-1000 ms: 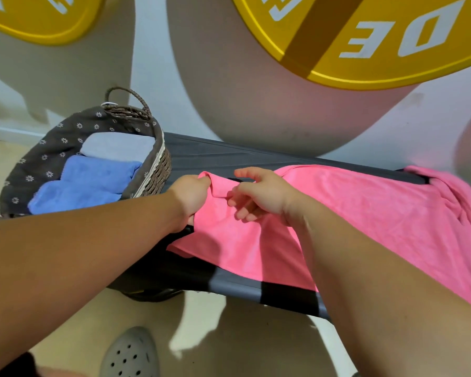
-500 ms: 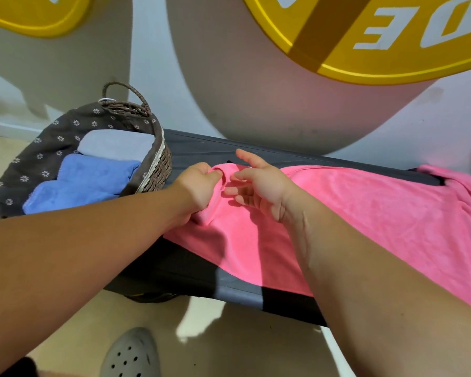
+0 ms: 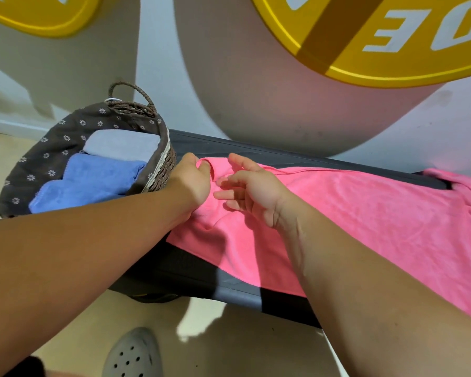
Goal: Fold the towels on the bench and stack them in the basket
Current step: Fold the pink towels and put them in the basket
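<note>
Within the last second the right hand has let go of the pink towel and now hangs over it with fingers spread. The left hand still pinches its corner, now drawn nearer the basket, so I'd say it's only being laid flat, no fold made. It lies along the dark worktop, with a folded blue towel and grey towel in the basket and a yellow disc on the pale wall.

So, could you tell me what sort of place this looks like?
Likely a gym: what look like big yellow weight plates sit above a dark bench, and folded towels fill a basket by it.
</note>
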